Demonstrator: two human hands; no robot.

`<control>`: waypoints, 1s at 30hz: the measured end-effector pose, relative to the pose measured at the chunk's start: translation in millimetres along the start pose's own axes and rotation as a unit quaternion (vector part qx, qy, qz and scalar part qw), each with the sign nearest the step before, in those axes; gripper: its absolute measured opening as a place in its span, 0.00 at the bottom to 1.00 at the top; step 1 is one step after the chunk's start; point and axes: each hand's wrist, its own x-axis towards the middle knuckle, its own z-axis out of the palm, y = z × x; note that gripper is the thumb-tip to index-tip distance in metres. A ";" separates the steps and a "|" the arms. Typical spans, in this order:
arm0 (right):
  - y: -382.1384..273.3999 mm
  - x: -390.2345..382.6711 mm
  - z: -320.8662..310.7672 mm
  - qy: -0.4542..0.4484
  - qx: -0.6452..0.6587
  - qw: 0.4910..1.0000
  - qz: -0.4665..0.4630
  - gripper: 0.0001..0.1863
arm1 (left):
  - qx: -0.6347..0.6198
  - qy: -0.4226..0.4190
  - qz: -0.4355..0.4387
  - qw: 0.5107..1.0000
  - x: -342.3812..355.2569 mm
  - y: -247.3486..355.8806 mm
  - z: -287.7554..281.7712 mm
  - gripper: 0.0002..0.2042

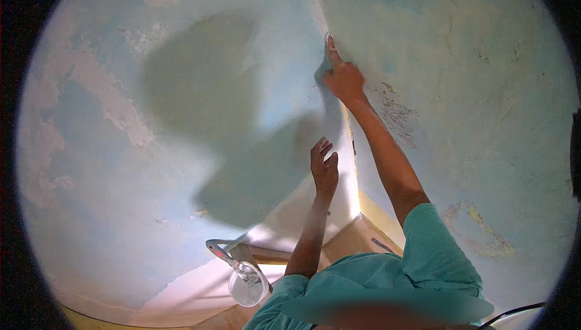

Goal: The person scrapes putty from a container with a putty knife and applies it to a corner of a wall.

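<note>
My right hand [345, 80] reaches up to the corner seam [317, 0] where two walls meet. Its index finger is stretched out with white paste on the tip, which touches the seam; the other fingers are curled and hold nothing. Lower down, my left hand [325, 169] is raised near the same corner, loosely bent, with thumb and fingers apart and whitish smears on the fingers. At lower left stands a white bucket [247, 297]. A putty knife [223, 253] with a grey and red handle leans in it, its blade end coated with white paste.
The left wall [91, 178] is blue-green with pale filled patches. Scraped, flaking spots [396, 115] mark the right wall. A brown wooden-looking surface [357, 236] lies below the corner, and a dark cable [514, 313] curves at lower right. My shadow covers part of the left wall.
</note>
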 end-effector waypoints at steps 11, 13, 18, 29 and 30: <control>15.4 -11.4 -14.2 -0.007 -0.141 0.989 -0.038 0.34 | -0.017 -0.020 0.031 0.999 -0.5 8.4 13.9 0.21; 9.4 -8.3 -22.2 -0.001 -0.137 0.990 -0.042 0.32 | -0.026 0.004 0.005 1.000 -4.4 11.5 16.9 0.20; 0.6 2.5 -25.1 0.061 -0.163 0.983 -0.056 0.33 | -0.033 -0.005 -0.016 0.999 -9.3 17.3 21.0 0.21; 5.0 -5.1 -14.6 -0.014 -0.192 0.979 -0.059 0.31 | -0.013 -0.031 0.015 0.999 -4.7 14.9 17.5 0.19; 11.0 -6.9 -12.6 0.000 -0.217 0.973 -0.080 0.29 | -0.014 -0.033 0.013 0.999 -6.0 15.8 19.1 0.19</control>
